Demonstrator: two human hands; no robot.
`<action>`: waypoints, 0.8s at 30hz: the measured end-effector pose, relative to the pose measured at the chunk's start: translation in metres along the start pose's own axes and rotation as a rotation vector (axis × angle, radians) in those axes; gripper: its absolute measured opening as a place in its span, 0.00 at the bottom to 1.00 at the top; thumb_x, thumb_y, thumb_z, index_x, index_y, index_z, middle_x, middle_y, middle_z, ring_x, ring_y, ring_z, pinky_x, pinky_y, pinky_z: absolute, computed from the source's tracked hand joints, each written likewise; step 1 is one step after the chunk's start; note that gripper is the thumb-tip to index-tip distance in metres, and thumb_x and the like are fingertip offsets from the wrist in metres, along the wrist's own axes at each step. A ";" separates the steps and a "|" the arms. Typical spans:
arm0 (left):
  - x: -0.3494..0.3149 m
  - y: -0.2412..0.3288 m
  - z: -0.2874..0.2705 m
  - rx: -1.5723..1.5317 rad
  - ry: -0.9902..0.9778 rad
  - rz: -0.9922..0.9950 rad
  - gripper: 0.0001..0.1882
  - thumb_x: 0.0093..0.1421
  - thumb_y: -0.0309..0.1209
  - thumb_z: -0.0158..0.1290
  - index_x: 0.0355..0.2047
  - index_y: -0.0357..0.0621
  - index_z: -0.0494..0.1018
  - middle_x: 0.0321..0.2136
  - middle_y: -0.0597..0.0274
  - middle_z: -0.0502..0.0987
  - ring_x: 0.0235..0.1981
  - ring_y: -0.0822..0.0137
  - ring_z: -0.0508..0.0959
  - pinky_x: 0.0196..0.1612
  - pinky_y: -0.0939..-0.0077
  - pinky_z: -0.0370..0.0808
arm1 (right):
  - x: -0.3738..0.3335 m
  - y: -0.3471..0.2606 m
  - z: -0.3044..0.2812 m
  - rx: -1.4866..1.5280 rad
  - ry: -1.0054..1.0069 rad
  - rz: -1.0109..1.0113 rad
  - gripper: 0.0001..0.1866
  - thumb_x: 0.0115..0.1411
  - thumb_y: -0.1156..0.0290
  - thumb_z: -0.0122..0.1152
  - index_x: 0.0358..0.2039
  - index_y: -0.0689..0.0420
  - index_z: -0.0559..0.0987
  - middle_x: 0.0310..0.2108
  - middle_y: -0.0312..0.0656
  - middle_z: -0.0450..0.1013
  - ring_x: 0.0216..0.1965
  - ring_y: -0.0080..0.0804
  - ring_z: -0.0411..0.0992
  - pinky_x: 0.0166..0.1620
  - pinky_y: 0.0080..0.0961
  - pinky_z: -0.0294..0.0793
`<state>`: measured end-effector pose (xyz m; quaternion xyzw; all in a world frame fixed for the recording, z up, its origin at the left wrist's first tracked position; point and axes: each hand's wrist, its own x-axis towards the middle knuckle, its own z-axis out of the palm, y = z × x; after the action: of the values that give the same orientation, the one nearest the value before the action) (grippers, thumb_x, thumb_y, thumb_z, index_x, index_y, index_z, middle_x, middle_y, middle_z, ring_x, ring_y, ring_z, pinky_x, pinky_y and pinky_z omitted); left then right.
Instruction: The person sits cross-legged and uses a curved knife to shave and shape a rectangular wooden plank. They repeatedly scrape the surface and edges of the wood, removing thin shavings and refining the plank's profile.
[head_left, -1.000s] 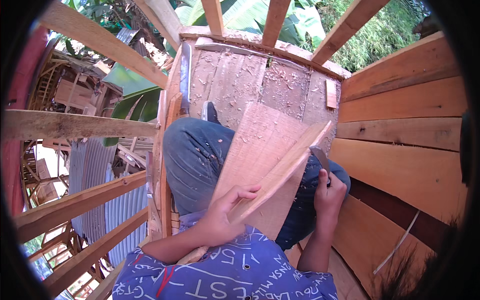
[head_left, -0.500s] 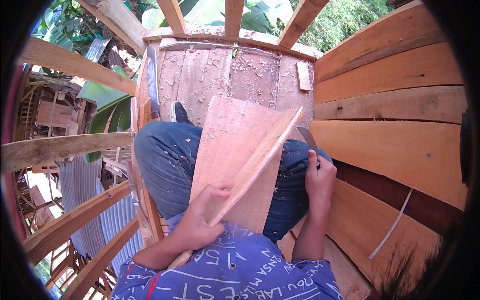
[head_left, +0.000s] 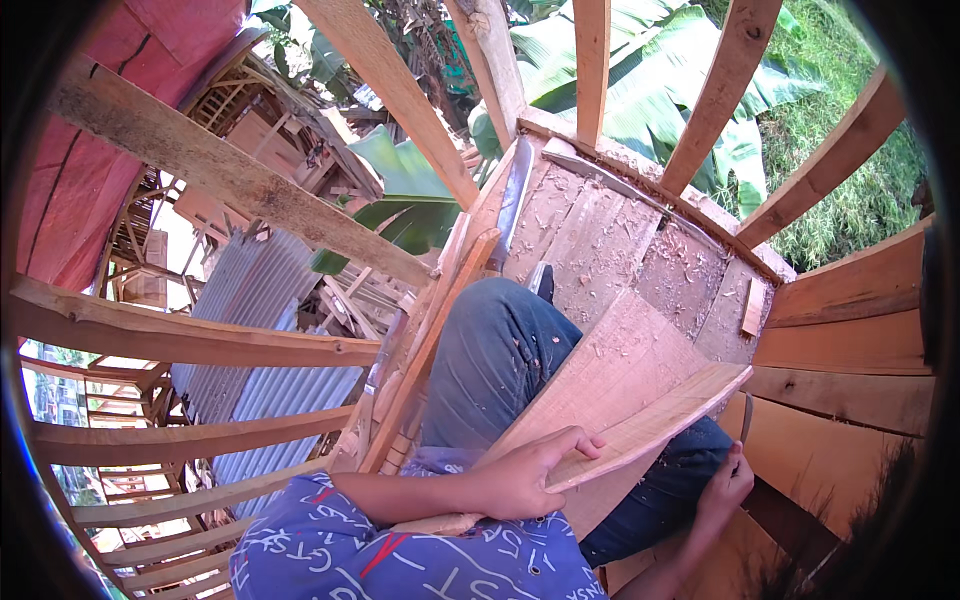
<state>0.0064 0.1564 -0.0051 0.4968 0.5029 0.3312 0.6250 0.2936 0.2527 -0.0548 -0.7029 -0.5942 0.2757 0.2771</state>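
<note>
Across my lap lies a wide, pale wooden board [head_left: 600,375] dusted with shavings. On it a second, thinner wooden board [head_left: 665,420] is tilted up with its long edge toward me. My left hand [head_left: 530,478] is closed around the near end of this thinner board, thumb and fingers on either side. To the right, beside my right knee, my right hand [head_left: 726,488] is wrapped round the handle of a knife [head_left: 747,415]. Its dark blade points up and away, apart from the board. The handle is mostly hidden in my fingers.
Shavings litter the plank floor [head_left: 640,245] ahead, where a small wood offcut [head_left: 752,307] lies. A long metal blade [head_left: 514,195] rests by the left edge. Wooden rails [head_left: 215,335] border the left, and a plank wall [head_left: 850,330] stands at the right.
My view has swung left, so the boards and both hands appear farther right and turned. My left hand still holds the thinner board, and my right hand still holds the knife.
</note>
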 end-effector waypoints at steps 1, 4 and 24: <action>-0.001 -0.002 0.002 -0.012 0.002 -0.001 0.27 0.47 0.20 0.51 0.50 0.40 0.63 0.58 0.48 0.66 0.62 0.52 0.65 0.63 0.65 0.59 | -0.003 -0.002 -0.005 0.019 0.000 -0.006 0.25 0.70 0.58 0.49 0.21 0.63 0.60 0.18 0.34 0.53 0.24 0.24 0.50 0.26 0.30 0.53; -0.001 -0.003 0.005 -0.028 0.012 0.007 0.27 0.46 0.20 0.51 0.49 0.40 0.63 0.57 0.48 0.66 0.61 0.52 0.66 0.63 0.66 0.60 | -0.017 -0.013 -0.003 0.144 -0.041 -0.028 0.15 0.67 0.68 0.54 0.27 0.59 0.62 0.23 0.31 0.55 0.25 0.19 0.52 0.27 0.21 0.54; 0.000 0.001 0.005 0.003 0.028 -0.006 0.27 0.44 0.21 0.52 0.48 0.41 0.63 0.55 0.48 0.68 0.59 0.52 0.68 0.61 0.65 0.62 | -0.015 -0.050 0.000 0.513 -0.243 0.162 0.11 0.71 0.67 0.47 0.37 0.61 0.74 0.20 0.31 0.66 0.18 0.13 0.62 0.20 0.12 0.59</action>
<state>0.0116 0.1549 -0.0045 0.4914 0.5136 0.3356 0.6181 0.2572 0.2446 -0.0179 -0.6169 -0.4758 0.5204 0.3497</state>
